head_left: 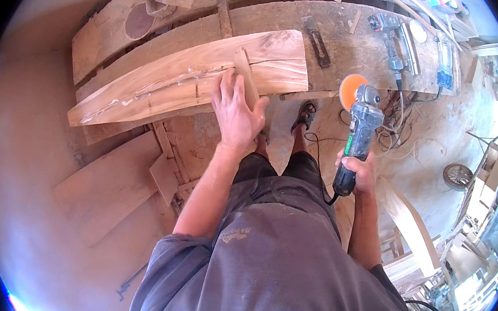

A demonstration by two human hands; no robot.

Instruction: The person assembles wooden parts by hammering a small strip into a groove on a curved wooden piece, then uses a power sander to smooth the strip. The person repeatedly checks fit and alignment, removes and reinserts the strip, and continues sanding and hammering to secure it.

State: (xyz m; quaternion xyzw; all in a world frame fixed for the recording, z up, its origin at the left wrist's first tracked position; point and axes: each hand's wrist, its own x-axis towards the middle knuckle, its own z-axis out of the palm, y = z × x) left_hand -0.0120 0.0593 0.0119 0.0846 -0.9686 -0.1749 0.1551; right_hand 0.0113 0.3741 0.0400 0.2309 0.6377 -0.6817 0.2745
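Note:
A long, curved pale wooden board with dark cracks and whitish streaks lies on the workbench. Across its right part rests a short wooden strip. My left hand grips the strip's near end between thumb and fingers, its fingertips over the board. To the right, my right hand is wrapped round the handle of an angle grinder, held up off the bench. An orange disc is fitted at the grinder's head, apart from the board. Whether the disc is spinning cannot be seen.
On the dusty bench lie a dark slotted metal piece, a drill-like power tool and a blue power tool. Cables hang and coil at its right. Boards lean below left; a wheel is at right.

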